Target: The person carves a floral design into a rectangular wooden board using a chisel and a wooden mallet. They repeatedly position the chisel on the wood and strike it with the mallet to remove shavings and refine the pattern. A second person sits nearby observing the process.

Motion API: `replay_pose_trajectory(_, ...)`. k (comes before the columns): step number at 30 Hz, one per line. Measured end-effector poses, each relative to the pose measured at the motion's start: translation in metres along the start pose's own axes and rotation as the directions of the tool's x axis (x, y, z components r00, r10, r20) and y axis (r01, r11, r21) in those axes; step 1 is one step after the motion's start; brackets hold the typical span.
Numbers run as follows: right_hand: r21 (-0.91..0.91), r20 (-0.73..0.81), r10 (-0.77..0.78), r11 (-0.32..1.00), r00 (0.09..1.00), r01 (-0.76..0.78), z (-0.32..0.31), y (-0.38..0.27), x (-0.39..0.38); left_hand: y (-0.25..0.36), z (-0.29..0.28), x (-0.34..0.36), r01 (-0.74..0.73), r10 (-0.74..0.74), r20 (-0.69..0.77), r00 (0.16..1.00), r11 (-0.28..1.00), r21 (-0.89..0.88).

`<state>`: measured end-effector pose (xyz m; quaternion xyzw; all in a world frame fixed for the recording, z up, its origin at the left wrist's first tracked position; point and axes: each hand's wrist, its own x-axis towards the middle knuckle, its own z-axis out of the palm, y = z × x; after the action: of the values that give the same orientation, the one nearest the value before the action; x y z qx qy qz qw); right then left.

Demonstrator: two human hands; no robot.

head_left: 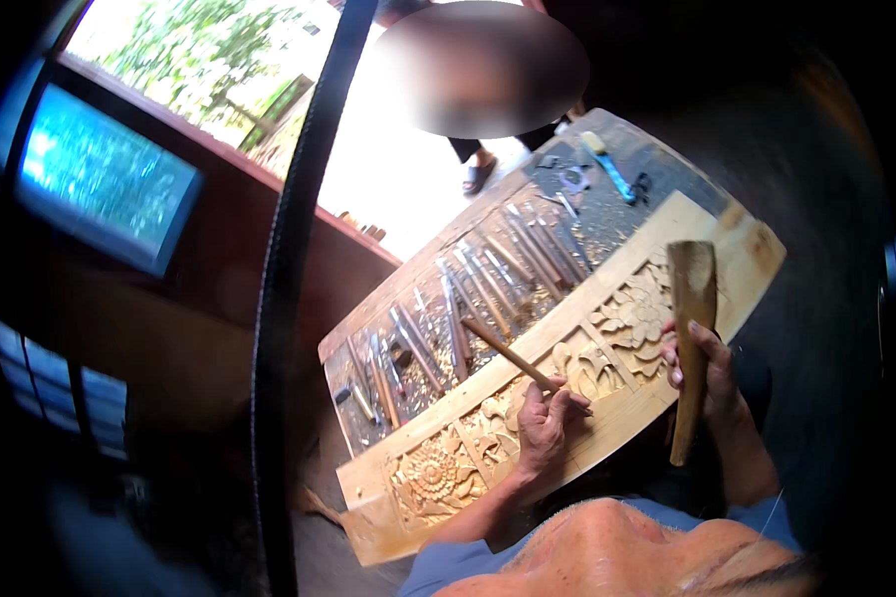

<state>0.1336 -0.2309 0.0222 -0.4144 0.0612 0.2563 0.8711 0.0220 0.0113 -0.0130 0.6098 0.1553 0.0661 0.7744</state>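
Observation:
A long pale wooden panel (pixel 622 403) lies slanted along the near side of the table, its middle carved with flowers and leaves in framed sections. My left hand (pixel 543 428) is closed around a chisel (pixel 508 353) over the panel's middle. The chisel's brown handle points up and to the far left; its tip is hidden by my fingers. To the right, my right hand (pixel 712 373) grips a wooden mallet (pixel 692 274) around its narrower part. The mallet's broad end is raised above the panel's right part, and the mallet is apart from the chisel.
Rows of carving chisels (pixel 458 313) lie among wood chips on the workbench (pixel 448 249) beyond the panel. A blue-handled brush (pixel 612 171) rests at the far right. Another person's foot in a sandal (pixel 480 174) shows past the far edge. A dark post (pixel 287 269) stands at left.

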Motion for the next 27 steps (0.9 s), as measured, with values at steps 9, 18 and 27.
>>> replay_pose_trajectory(9,-0.007,0.107,0.028,1.000,0.994,-0.027,-0.009,-0.008,-0.007,-0.008,0.012,-0.006,-0.074,0.075,-0.045,0.996,0.997,0.025)
replay_pose_trajectory(18,-0.065,0.107,0.016,0.998,0.994,-0.009,-0.019,-0.006,-0.005,0.055,-0.014,0.037,-0.341,0.343,-0.005,0.939,0.935,0.097)
replay_pose_trajectory(27,-0.034,0.120,0.024,0.999,0.992,-0.020,-0.016,-0.002,0.006,0.040,0.000,0.016,-0.288,0.287,0.022,0.958,0.958,0.013)
